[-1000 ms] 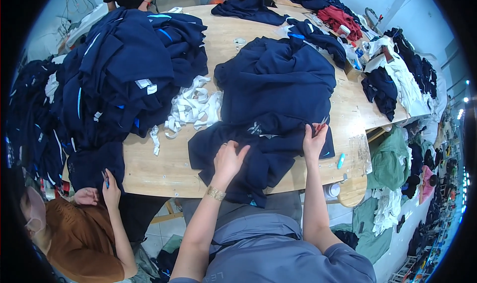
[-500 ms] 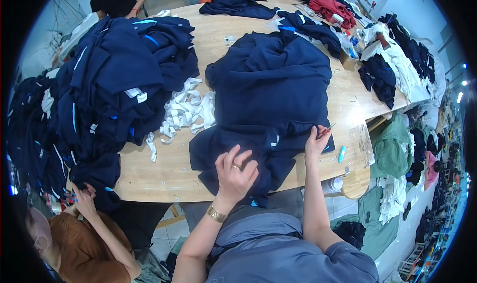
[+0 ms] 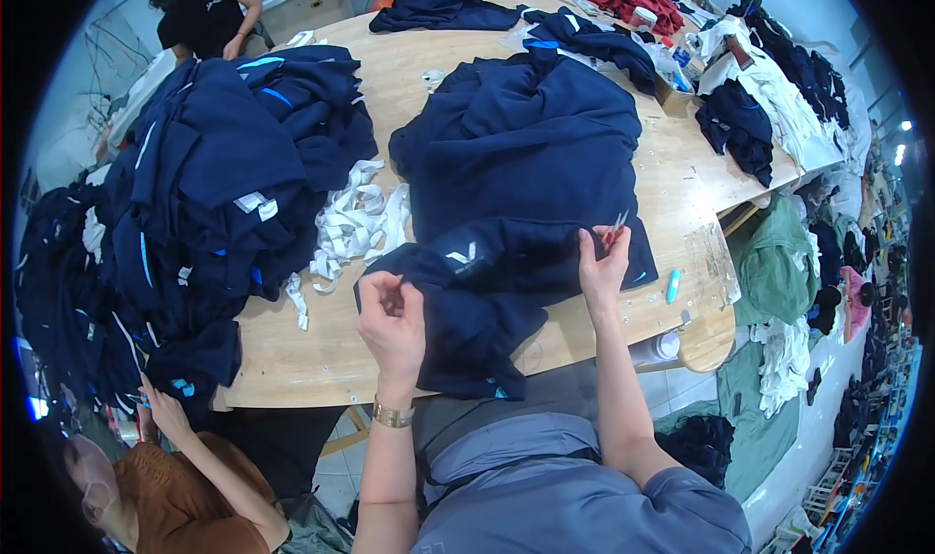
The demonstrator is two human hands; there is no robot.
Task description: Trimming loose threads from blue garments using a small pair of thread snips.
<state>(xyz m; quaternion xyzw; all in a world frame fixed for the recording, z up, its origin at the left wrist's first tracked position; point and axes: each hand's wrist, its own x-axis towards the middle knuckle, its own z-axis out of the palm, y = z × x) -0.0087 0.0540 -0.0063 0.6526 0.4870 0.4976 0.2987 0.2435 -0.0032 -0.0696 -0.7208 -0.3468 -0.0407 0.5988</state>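
A navy garment (image 3: pixel 487 301) lies at the table's near edge, part of it hanging over. My left hand (image 3: pixel 392 325) is closed in a pinch at the garment's left side, its thumb and fingertips together. My right hand (image 3: pixel 604 267) holds small metal thread snips (image 3: pixel 620 223), points upward, while its thumb and finger pinch the garment's upper edge. Between my hands the cloth is raised, with a small white label (image 3: pixel 463 256) showing on it. Just beyond lies a thick stack of navy garments (image 3: pixel 526 155).
A high navy heap (image 3: pixel 214 165) stands at left, beside white tape strips (image 3: pixel 360 218). A turquoise cutter-like tool (image 3: pixel 673 286) lies right of my right hand. At lower left a co-worker's hands (image 3: pixel 166 413) handle cloth; other people stand across the table (image 3: pixel 385 77).
My left hand has moved left and gone from spread fingers to a pinch. My right hand has shifted slightly up and left, the snips now more upright. The garment is lifted between them.
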